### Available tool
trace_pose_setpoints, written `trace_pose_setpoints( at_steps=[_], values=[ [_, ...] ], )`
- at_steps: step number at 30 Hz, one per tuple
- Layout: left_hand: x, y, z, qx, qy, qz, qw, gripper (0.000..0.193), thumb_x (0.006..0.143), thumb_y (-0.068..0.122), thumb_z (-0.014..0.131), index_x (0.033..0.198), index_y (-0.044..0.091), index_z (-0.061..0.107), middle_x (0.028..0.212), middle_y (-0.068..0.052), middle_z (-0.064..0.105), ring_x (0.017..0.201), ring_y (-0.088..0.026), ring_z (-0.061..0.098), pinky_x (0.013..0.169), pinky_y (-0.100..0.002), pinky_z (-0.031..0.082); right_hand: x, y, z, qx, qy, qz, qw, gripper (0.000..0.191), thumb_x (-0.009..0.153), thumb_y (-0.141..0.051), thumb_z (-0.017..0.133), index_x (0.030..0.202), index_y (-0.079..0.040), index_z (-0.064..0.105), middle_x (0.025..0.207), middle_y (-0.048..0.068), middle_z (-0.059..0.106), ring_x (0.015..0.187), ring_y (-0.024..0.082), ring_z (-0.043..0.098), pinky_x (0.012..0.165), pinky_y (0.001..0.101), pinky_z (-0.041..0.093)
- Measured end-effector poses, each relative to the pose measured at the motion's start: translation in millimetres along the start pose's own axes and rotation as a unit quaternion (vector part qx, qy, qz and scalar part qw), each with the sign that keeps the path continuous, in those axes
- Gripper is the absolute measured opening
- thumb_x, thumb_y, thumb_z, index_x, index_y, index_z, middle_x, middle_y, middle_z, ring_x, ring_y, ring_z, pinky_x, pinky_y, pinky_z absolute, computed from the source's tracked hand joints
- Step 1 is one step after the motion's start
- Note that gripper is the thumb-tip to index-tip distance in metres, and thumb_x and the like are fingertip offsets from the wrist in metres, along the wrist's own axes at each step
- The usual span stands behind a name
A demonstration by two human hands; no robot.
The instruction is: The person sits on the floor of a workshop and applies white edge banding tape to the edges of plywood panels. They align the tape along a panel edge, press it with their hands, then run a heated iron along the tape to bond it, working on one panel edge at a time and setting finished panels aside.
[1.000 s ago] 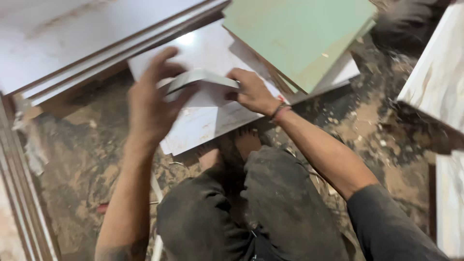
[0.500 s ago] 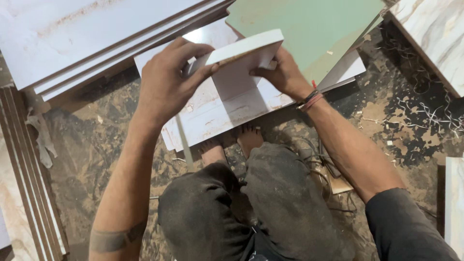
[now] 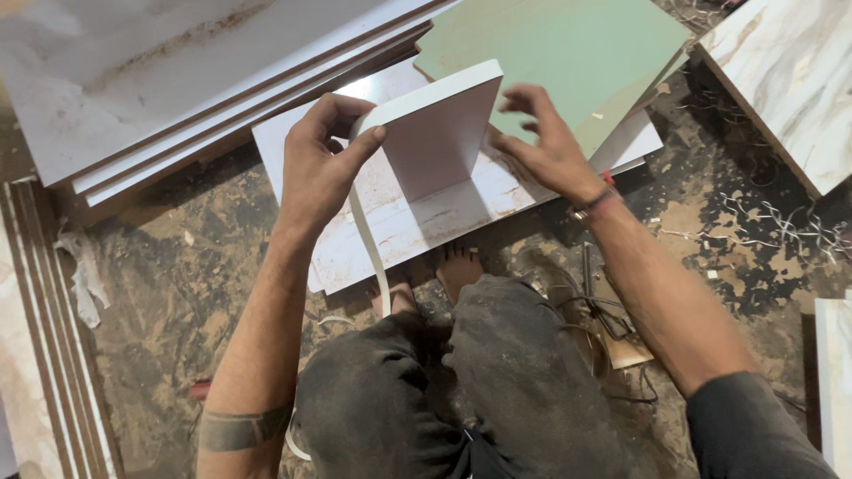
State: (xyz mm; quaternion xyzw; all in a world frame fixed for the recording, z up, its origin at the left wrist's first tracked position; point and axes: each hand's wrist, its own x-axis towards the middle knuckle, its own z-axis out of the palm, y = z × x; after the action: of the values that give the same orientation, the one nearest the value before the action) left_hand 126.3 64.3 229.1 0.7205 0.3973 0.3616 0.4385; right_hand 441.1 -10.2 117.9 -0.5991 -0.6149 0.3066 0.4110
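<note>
A small white board piece [image 3: 439, 137] stands on edge on a larger white marbled board [image 3: 417, 222] lying on the floor. My left hand [image 3: 319, 164] grips the piece's left upper edge, thumb on top. A white strip of edge banding [image 3: 368, 253] hangs from that edge down toward my knees. My right hand [image 3: 546, 146] rests against the piece's right side, fingers spread, a band on its wrist. I squat with bare feet [image 3: 457, 266] at the board's near edge.
A pale green sheet [image 3: 568, 49] overlaps the marbled board at the back. Stacked white panels [image 3: 177, 80] lie at the upper left, more panels [image 3: 44, 355] along the left edge, and a marbled panel [image 3: 785, 84] at the upper right. Sawdust and shavings [image 3: 763, 222] cover the floor.
The small piece went from lying nearly flat to standing upright on the board. My left hand moved to its top edge and my right hand shifted to its right side.
</note>
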Motion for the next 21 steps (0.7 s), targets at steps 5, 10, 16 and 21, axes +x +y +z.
trace_pose_setpoints(
  at_steps=[5, 10, 16, 21],
  values=[
    [-0.9, -4.8, 8.3, -0.012, 0.022, 0.025, 0.999, 0.020, 0.097, 0.016, 0.075, 0.107, 0.002, 0.066, 0.095, -0.005, 0.074, 0.087, -0.011, 0.068, 0.080, -0.027, 0.055, -103.7, 80.1, -58.2, -0.304, -0.031, 0.156, 0.939, 0.053, 0.099, -0.044, 0.067, 0.127, -0.001, 0.056, 0.117, 0.022, 0.068, 0.111, 0.036, 0.065, 0.094, 0.0494, 0.053],
    [-2.1, -6.3, 11.6, -0.033, 0.042, 0.031, 0.998, 0.022, 0.097, 0.017, 0.074, 0.106, 0.000, 0.063, 0.095, -0.006, 0.073, 0.091, -0.012, 0.069, 0.082, -0.028, 0.056, -198.1, 147.7, -64.9, -0.359, -0.197, 0.374, 0.832, 0.059, 0.102, -0.055, 0.047, 0.114, -0.002, 0.067, 0.107, 0.029, 0.073, 0.101, 0.043, 0.070, 0.091, 0.0519, 0.053],
    [-4.2, -7.1, 16.5, -0.052, 0.055, 0.026, 0.997, 0.022, 0.096, 0.017, 0.073, 0.105, -0.001, 0.064, 0.092, -0.008, 0.072, 0.087, -0.013, 0.068, 0.080, -0.028, 0.055, -218.3, 158.2, -46.5, -0.246, -0.136, 0.414, 0.866, 0.061, 0.099, -0.054, 0.048, 0.109, 0.003, 0.064, 0.101, 0.031, 0.072, 0.098, 0.044, 0.071, 0.089, 0.0522, 0.052],
    [-4.8, -7.9, 19.1, -0.040, 0.067, 0.041, 0.996, 0.022, 0.095, 0.017, 0.073, 0.105, -0.001, 0.064, 0.089, -0.009, 0.073, 0.083, -0.014, 0.069, 0.077, -0.028, 0.055, -195.3, 128.8, -41.9, -0.263, -0.116, 0.280, 0.916, 0.063, 0.103, -0.056, 0.040, 0.104, 0.000, 0.069, 0.097, 0.026, 0.071, 0.095, 0.042, 0.067, 0.085, 0.0502, 0.051]
  ],
)
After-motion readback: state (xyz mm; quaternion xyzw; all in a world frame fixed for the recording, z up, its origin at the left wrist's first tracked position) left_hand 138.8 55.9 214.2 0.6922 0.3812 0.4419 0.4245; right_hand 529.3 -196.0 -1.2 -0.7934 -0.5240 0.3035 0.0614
